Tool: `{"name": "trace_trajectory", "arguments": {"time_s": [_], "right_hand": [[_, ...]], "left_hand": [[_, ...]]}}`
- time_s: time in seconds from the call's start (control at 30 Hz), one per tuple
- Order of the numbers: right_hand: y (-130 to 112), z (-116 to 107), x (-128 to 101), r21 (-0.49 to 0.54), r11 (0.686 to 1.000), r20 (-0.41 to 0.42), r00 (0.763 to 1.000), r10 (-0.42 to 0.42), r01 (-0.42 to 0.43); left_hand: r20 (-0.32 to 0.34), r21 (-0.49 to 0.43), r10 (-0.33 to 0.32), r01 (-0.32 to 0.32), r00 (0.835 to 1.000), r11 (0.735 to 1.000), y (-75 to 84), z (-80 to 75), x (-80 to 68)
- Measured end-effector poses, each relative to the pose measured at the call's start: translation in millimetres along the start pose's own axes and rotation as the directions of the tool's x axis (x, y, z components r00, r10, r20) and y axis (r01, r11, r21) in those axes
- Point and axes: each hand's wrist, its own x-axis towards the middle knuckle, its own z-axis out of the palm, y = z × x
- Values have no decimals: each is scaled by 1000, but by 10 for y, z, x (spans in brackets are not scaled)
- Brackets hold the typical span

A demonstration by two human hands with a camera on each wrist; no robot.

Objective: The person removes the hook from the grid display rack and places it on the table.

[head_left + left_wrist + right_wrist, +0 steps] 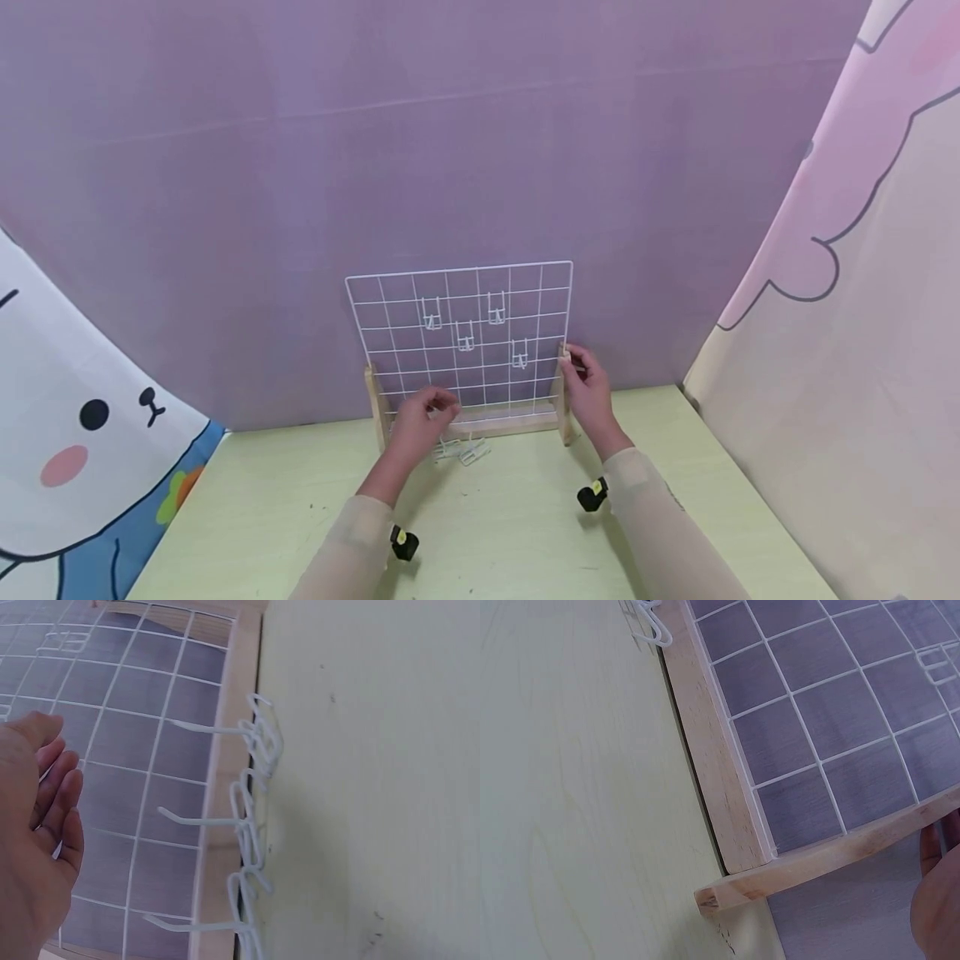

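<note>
White wire hooks (463, 451), several loose, lie on the table (495, 533) just below the left hand's (420, 421) curled fingers; grip unclear. Right hand (587, 385) pinches the grid panel's (461, 333) edge. Beyond the fingers, four hooks hang already.

Grid panel (480, 333): thin white-coated metal wire, smooth.
Stand (712, 787): pale bare wood, matt, fine grain.
Loose hooks (251, 825): white wire, slightly glossy.
Bench (510, 533): pale green, matt, smooth.
Backdrop (450, 125): purple cloth, matt.
</note>
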Motion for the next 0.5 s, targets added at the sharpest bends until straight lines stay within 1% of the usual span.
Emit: {"name": "trace_trajectory", "arguments": {"time_s": [0.07, 0.23, 0.37, 0.5], "right_hand": [[6, 0, -1, 6, 1000, -1, 1000, -5, 5], [15, -4, 6, 2, 1000, 3, 1000, -16, 16], [25, -5, 10, 1, 1000, 0, 1000, -24, 24], [23, -9, 3, 1, 1000, -1, 1000, -31, 31]], "left_hand": [[-32, -35, -12, 11, 999, 999, 22, -15, 10], [-123, -128, -22, 6, 992, 992, 76, -42, 44], [-189, -194, -11, -26, 982, 981, 156, -96, 101], [-240, -218, -2, -52, 971, 975, 249, -168, 156]]}}
